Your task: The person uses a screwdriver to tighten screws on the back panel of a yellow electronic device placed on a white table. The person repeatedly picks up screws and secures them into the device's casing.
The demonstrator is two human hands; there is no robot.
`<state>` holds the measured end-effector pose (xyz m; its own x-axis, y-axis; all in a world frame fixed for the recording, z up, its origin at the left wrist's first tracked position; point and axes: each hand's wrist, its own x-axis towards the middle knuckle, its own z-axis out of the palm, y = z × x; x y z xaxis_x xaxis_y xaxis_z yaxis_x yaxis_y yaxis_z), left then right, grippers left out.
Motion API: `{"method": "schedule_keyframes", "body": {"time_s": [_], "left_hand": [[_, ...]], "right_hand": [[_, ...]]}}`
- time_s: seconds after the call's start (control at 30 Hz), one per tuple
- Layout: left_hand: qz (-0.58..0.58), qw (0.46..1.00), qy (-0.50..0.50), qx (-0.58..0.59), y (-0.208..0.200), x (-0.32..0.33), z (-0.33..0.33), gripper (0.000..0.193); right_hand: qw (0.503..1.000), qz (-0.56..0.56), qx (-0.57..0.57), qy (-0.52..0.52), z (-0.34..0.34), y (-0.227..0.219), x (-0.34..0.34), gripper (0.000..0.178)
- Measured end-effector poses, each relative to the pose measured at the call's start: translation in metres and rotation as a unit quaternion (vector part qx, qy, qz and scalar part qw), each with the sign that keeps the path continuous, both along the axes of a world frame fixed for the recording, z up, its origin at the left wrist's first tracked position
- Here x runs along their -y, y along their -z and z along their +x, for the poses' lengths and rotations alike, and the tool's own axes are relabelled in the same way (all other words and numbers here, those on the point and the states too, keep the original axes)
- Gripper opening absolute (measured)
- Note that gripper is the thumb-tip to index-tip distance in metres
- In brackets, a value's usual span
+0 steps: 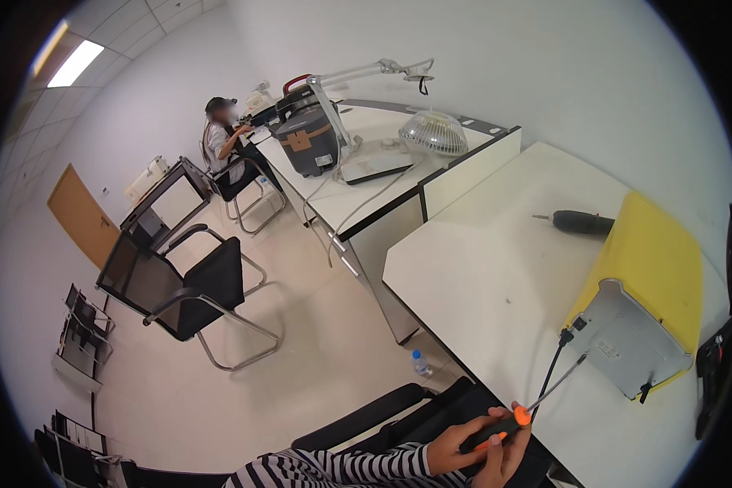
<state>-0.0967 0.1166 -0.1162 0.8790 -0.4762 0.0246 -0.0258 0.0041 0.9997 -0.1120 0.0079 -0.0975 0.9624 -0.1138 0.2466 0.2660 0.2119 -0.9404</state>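
Note:
At the bottom, my left hand (451, 451) has its fingers closed around the black part of a screwdriver handle (496, 433), black with orange. My right hand (512, 457) grips the same handle from the other side, close to its orange collar. The metal shaft (555, 382) points up and right. Its tip lies in front of the grey panel of a yellow appliance housing (651, 260); whether it touches a screw there I cannot tell. The housing rests tilted on the white table (488, 252). A black cable (553, 366) runs down from a plug in the panel's edge.
Behind the housing lies a black powered screwdriver (581, 222). On the farther desk stand a grey bin-like machine (307, 138), a jointed lamp arm (358, 76) and a clear domed cover (433, 134). A black chair (211, 289) and a bottle (419, 363) are on the floor. Another person (224, 146) sits far off.

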Motion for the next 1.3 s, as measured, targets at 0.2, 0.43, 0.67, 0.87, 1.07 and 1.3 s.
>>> {"method": "schedule_keyframes", "body": {"time_s": [0.2, 0.43, 0.67, 0.87, 1.07, 1.3], "left_hand": [[-0.006, 0.999, -0.05, 0.007, 0.007, 0.01, -0.002, 0.047], [-0.016, 0.998, -0.058, -0.019, 0.005, 0.021, 0.001, 0.044], [-0.038, 0.985, -0.107, 0.133, 0.054, 0.03, 0.003, 0.046], [-0.105, 0.934, -0.149, 0.306, 0.082, 0.034, 0.007, 0.044], [-0.052, 0.99, -0.103, 0.081, 0.037, 0.037, 0.0, 0.04], [-0.053, 0.995, -0.088, -0.003, 0.027, 0.035, 0.002, 0.04]], "right_hand": [[0.999, -0.039, 0.019, -0.008, 0.0, 0.01, 0.002, 0.044], [0.998, -0.06, -0.017, 0.008, -0.002, 0.013, 0.007, 0.046], [0.992, -0.121, -0.027, 0.011, -0.002, 0.006, 0.01, 0.049], [0.994, -0.103, -0.03, 0.003, -0.003, 0.005, 0.009, 0.05], [0.993, -0.113, -0.01, 0.016, -0.003, 0.005, 0.011, 0.05], [0.995, -0.086, -0.033, 0.03, -0.003, 0.002, 0.009, 0.049]]}}
